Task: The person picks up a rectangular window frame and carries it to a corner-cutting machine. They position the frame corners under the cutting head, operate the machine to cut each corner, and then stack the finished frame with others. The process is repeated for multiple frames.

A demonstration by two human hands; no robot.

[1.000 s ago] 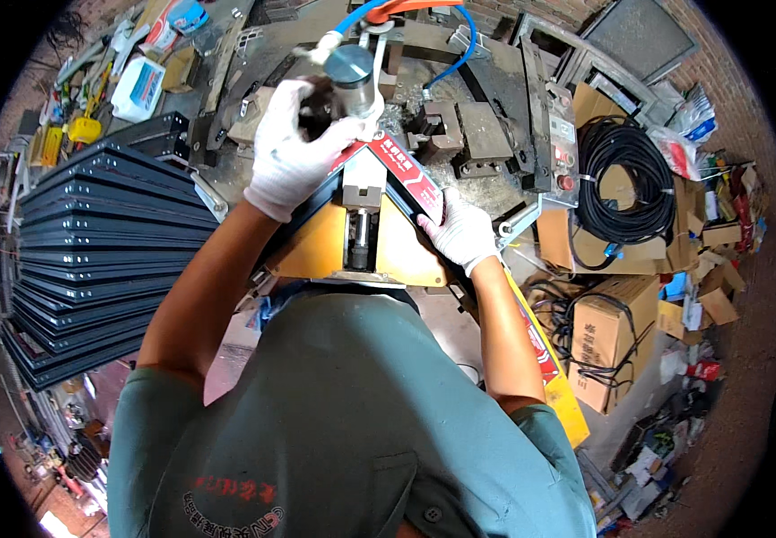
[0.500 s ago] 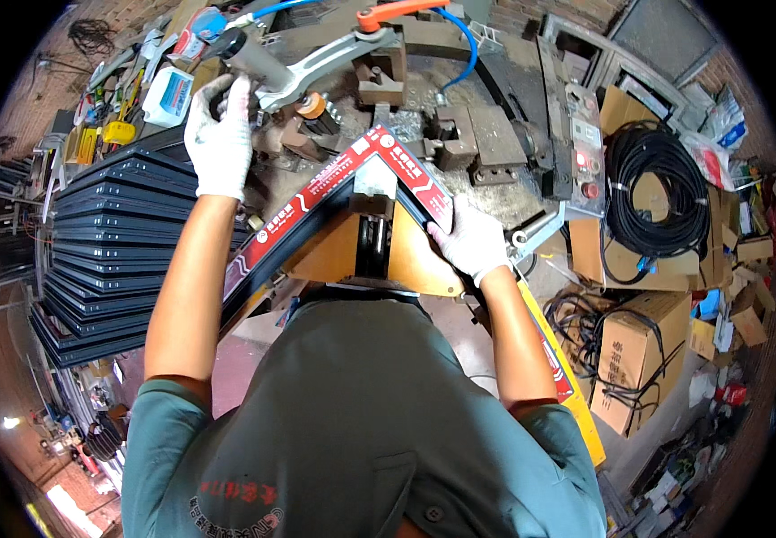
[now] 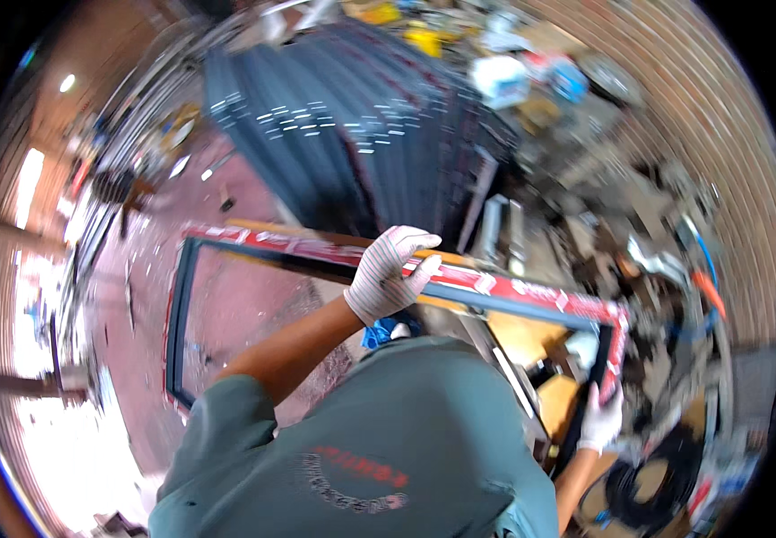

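Note:
A long rectangular dark frame (image 3: 531,290), faced with red printed protective film, stretches across in front of me. My gloved left hand (image 3: 391,274) is closed over the middle of its long far bar, thumb and fingers on either side. At the frame's right end, my gloved right hand (image 3: 601,421) grips the short bar just below the corner. Both gloves are white. Motion blur softens the picture, and my body hides the near side of the frame.
Beyond the frame stands a stack of dark frames (image 3: 316,134). A cluttered workbench with metal blocks and an orange-handled lever (image 3: 707,292) lies to the right. Near the lower right is a coil of black cable (image 3: 652,489). Reddish floor (image 3: 249,314) shows through the frame.
My view has swung left. My left hand has come away from beside the bench lever and now holds the frame's long bar. The right hand keeps its hold, and more of the frame shows.

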